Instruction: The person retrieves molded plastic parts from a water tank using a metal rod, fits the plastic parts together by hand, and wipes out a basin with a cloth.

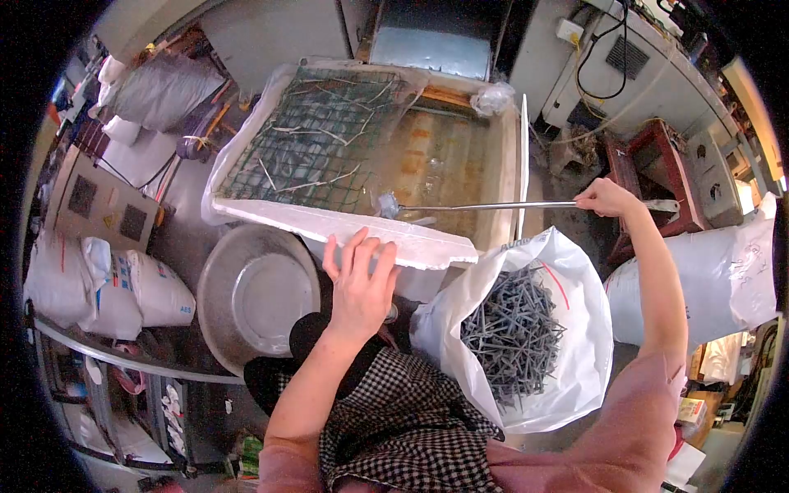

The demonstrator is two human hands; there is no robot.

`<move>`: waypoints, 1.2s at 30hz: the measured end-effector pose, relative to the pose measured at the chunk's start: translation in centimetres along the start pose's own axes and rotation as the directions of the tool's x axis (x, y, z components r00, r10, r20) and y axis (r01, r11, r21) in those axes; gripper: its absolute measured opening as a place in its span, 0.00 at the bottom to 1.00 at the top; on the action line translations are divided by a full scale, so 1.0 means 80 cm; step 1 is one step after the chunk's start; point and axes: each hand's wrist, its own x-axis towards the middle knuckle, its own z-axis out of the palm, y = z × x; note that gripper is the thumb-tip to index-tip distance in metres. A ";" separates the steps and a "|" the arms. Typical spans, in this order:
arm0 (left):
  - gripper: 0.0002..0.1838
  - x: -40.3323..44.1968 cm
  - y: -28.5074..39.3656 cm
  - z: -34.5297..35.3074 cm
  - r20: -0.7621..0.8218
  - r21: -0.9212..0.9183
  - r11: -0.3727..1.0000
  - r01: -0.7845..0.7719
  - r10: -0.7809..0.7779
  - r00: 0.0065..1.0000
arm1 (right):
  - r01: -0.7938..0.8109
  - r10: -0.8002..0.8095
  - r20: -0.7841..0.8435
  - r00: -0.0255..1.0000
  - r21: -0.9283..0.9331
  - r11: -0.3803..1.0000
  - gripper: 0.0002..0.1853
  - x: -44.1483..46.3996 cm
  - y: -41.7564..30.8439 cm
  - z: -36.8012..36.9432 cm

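Note:
My right hand (609, 199) is closed round the end of a long thin metal rod (501, 205). The rod reaches left over a white-rimmed water tank (215, 185), and a small pale clump (388, 205) shows at its far end. My left hand (362, 275) grips the near edge of a white foam board (345, 230) along the tank's front side, with its thumb hidden. Green netting (316, 131) covers the tank's left part, with pale strips lying on it. Below my right arm, a white plastic sack (588, 353) stands open, filled with thin grey plastic pieces (514, 337).
A wide metal basin (215, 287) stands left of my left hand. Full white sacks lie at far left (156, 296) and at right (699, 283). A reddish metal frame (662, 177) stands behind my right arm. Grey machine cabinets (271, 37) line the back.

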 end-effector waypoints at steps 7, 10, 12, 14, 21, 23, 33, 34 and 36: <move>0.21 0.004 0.003 0.008 0.010 0.016 1.000 0.008 -0.008 1.000 | 0.080 -0.076 0.038 0.996 -0.121 0.989 0.13 0.058 -0.023 0.050; 0.21 0.004 0.001 0.009 0.014 0.013 1.000 0.008 -0.008 1.000 | 0.115 -0.115 0.005 0.993 -0.144 0.983 0.14 0.075 -0.045 0.076; 0.22 0.004 -0.001 0.006 0.032 0.013 1.000 0.015 -0.015 0.999 | 0.082 -0.083 0.005 0.997 -0.172 0.982 0.14 0.085 -0.069 0.085; 0.22 0.002 -0.005 0.006 0.032 0.020 1.000 0.013 -0.013 0.999 | 0.075 -0.076 0.001 0.997 -0.179 0.981 0.15 0.094 -0.089 0.095; 0.21 -0.001 -0.017 0.007 0.031 0.029 1.000 -0.006 0.005 1.000 | 0.104 -0.121 -0.038 0.992 -0.310 0.945 0.16 0.147 -0.140 0.125; 0.21 -0.002 -0.020 0.008 0.036 0.027 1.000 -0.002 0.001 0.999 | 0.070 -0.084 -0.039 0.996 -0.287 0.955 0.16 0.154 -0.152 0.126; 0.13 0.000 -0.027 0.012 -0.009 0.012 1.000 0.009 -0.009 1.000 | -0.047 0.026 -0.105 0.994 -0.207 0.977 0.16 0.209 -0.167 0.168; 0.13 0.001 -0.029 0.013 -0.006 0.013 1.000 0.012 -0.012 1.000 | -0.048 0.024 -0.119 0.993 -0.203 0.978 0.16 0.220 -0.164 0.175; 0.12 0.001 -0.032 0.014 -0.011 0.011 1.000 0.001 -0.001 1.000 | -0.047 0.020 -0.131 0.991 -0.201 0.978 0.16 0.230 -0.163 0.180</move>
